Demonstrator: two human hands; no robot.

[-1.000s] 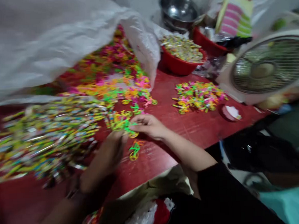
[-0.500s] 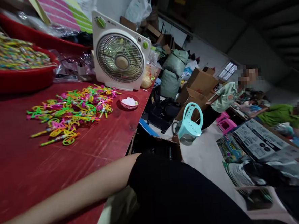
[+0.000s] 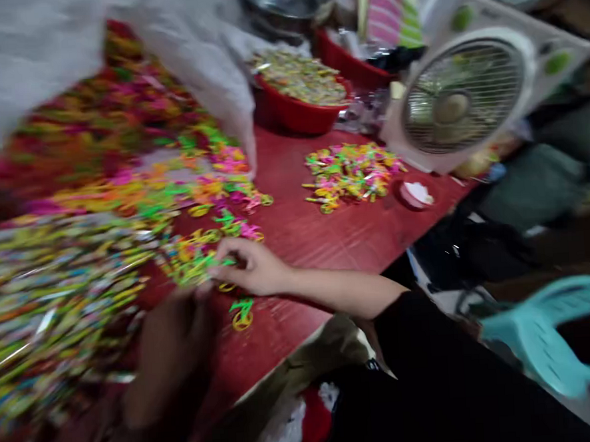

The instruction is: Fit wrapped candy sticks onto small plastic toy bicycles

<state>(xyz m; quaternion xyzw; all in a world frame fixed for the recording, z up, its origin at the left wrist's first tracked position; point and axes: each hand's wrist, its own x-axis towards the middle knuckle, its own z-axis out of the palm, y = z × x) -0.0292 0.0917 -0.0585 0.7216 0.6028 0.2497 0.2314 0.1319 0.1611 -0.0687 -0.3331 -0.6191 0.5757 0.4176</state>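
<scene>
My right hand [image 3: 252, 267] is over the red table [image 3: 297, 254], thumb and fingers pinched together. Green and yellow plastic pieces [image 3: 192, 257] lie right at its fingertips, and blur hides what is in the pinch. Dark and smeared, my left hand [image 3: 172, 342] is just below, its fingertips close to those of the right; its grip does not show clearly. Left of the hands lies a heap of thin patterned sticks [image 3: 64, 295]. A loose green and yellow piece with a ring [image 3: 242, 314] rests below my right hand.
A large white sack [image 3: 190, 61] spills colourful plastic pieces [image 3: 94, 126] onto the table. Farther back are a pile of assembled toys [image 3: 352, 171], a red basin [image 3: 299, 117] of small sticks, a box fan [image 3: 461, 91] and a small pink dish [image 3: 416, 197]. A turquoise chair [image 3: 547, 339] stands right.
The view has swung left, bringing the sack, the stick heap and both hands into sight. Earlier only my right arm showed, its hand out of frame.
</scene>
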